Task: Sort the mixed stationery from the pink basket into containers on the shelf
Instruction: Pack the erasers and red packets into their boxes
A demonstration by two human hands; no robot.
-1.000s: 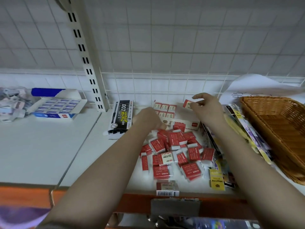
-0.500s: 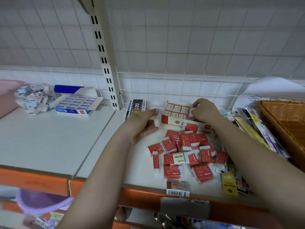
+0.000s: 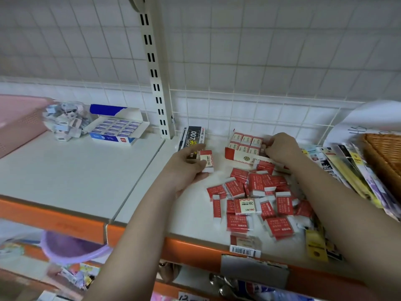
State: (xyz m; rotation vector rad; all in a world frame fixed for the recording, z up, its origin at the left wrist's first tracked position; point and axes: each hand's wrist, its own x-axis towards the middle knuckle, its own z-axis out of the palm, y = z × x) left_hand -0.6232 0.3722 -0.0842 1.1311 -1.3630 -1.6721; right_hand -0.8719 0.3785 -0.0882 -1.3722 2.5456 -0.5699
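Observation:
Several red-sleeved erasers (image 3: 258,198) lie in a loose heap on the white shelf (image 3: 86,170). Behind the heap stands an open red and white eraser box (image 3: 244,148) with erasers in rows. My left hand (image 3: 186,168) holds one red and white 2B eraser (image 3: 207,160) to the left of the box. At the box's right end my right hand (image 3: 280,146) has curled fingers pressing an eraser into it; that eraser is mostly hidden. The pink basket (image 3: 19,120) sits at the far left edge.
A black pen box (image 3: 192,136) leans by the upright post. A blue eraser box (image 3: 118,131) and a clear bag of small items (image 3: 65,120) stand left. Flat packets (image 3: 351,170) and a wicker basket (image 3: 384,157) fill the right. A purple basin (image 3: 71,246) sits below.
The view has swung left, bringing the pink basket into sight. My left hand has drawn back from the box with a 2B eraser. My right hand stays at the box's right end.

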